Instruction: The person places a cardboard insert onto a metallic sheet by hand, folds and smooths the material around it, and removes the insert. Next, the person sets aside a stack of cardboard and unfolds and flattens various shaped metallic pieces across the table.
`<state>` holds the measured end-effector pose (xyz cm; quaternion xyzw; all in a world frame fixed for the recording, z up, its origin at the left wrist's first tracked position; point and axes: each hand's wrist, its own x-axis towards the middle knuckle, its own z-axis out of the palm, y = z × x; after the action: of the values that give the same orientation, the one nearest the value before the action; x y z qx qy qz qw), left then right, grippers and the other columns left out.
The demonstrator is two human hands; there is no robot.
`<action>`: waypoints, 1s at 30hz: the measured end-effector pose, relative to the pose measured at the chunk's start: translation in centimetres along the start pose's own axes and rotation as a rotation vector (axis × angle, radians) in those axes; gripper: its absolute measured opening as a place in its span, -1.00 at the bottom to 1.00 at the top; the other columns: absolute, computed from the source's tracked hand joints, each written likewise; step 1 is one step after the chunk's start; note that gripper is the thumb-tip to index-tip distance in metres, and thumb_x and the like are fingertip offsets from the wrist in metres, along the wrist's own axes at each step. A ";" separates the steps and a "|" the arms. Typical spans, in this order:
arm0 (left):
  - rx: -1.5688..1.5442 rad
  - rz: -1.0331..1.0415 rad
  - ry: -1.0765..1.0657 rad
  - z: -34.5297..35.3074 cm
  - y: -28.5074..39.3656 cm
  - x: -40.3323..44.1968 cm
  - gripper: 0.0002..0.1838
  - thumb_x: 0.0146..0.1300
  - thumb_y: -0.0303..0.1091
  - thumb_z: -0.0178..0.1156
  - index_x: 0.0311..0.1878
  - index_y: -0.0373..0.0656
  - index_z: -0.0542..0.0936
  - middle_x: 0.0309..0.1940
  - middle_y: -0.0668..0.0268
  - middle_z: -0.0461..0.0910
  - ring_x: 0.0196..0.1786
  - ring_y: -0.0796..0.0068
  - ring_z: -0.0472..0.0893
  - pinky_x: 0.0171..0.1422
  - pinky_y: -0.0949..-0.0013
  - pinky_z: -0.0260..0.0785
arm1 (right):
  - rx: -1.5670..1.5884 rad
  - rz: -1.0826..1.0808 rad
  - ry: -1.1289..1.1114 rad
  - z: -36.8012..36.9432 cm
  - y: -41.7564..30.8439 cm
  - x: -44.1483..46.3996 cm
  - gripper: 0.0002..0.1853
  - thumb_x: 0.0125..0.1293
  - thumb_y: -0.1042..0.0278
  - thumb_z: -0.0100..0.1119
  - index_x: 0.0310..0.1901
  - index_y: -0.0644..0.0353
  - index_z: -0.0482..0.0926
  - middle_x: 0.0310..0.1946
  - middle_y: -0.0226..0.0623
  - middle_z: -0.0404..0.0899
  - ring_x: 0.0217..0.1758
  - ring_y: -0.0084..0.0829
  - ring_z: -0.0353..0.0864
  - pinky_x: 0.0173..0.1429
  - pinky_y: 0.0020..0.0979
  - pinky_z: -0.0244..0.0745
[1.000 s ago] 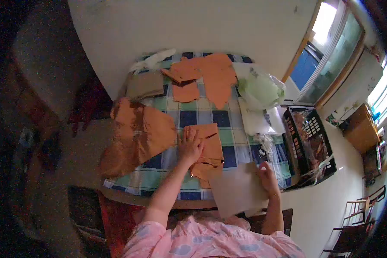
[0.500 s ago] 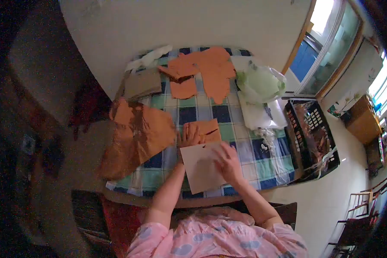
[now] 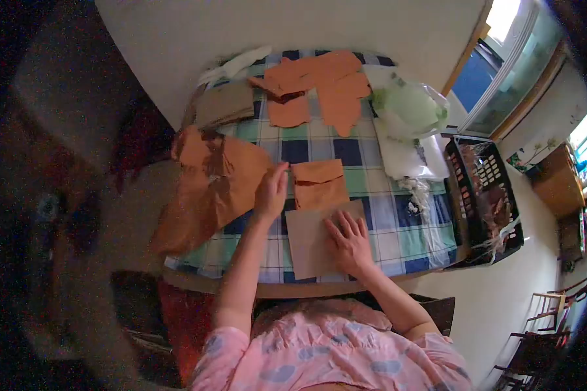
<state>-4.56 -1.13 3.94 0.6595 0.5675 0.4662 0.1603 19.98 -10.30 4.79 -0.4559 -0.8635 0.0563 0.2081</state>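
My right hand (image 3: 350,244) lies flat on a square beige card (image 3: 306,241), fingers spread. The card rests on the checked cloth near the table's front edge. Just beyond it is a small tan leather-like piece (image 3: 323,173) with a dark slit across it; its near edge meets the card. My left hand (image 3: 272,193) is to the left of that piece, fingers stretched out and holding nothing. Beside it spreads a large, creased orange-brown leather-like sheet (image 3: 235,176).
Orange irregular pieces (image 3: 339,94) lie at the back on the checked cloth (image 3: 267,241). A stack of brownish sheets (image 3: 225,104) is at back left. On the right are a pale green plastic bag (image 3: 411,107), white plastic (image 3: 417,156) and a black basket (image 3: 486,195).
My left hand has moved off the small tan piece to its left. The beige card now lies flat with my right hand pressed on it. The camera view has shifted slightly.
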 end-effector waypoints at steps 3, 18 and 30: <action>0.198 0.076 -0.236 0.2 4.3 -3.8 -0.65 0.32 -0.31 0.02 0.13 -0.20 0.47 0.18 0.07 0.44 0.26 0.08 0.37 0.32 0.16 0.23 | 0.000 0.008 0.001 -0.2 -0.2 0.2 -0.51 0.28 0.16 0.04 0.26 -0.02 0.37 0.28 -0.03 0.29 0.38 -0.04 0.20 0.41 0.04 -0.01; 0.143 0.018 -0.054 3.9 2.3 -7.2 -0.59 0.27 -0.32 0.09 0.17 -0.19 0.42 0.06 0.04 0.48 0.14 0.08 0.45 0.21 0.16 0.30 | -0.031 -0.048 0.004 1.6 2.4 0.1 -0.41 0.19 0.19 0.02 0.32 -0.07 0.30 0.30 -0.14 0.27 0.39 -0.13 0.17 0.45 0.07 -0.09; 0.192 -0.494 -0.392 1.6 -1.4 1.5 -0.60 0.01 0.01 0.29 -0.39 -0.21 0.68 -0.41 0.09 0.66 -0.30 0.18 0.66 -0.15 0.24 0.45 | -0.051 0.061 -0.075 1.3 1.6 0.0 -0.46 0.32 0.10 -0.06 0.35 -0.17 0.24 0.39 -0.02 0.07 0.48 -0.02 -0.04 0.50 0.09 -0.31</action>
<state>-4.28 1.13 2.68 0.5912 0.7099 0.2217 0.3120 20.73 -9.27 3.15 -0.4846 -0.8577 0.0577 0.1621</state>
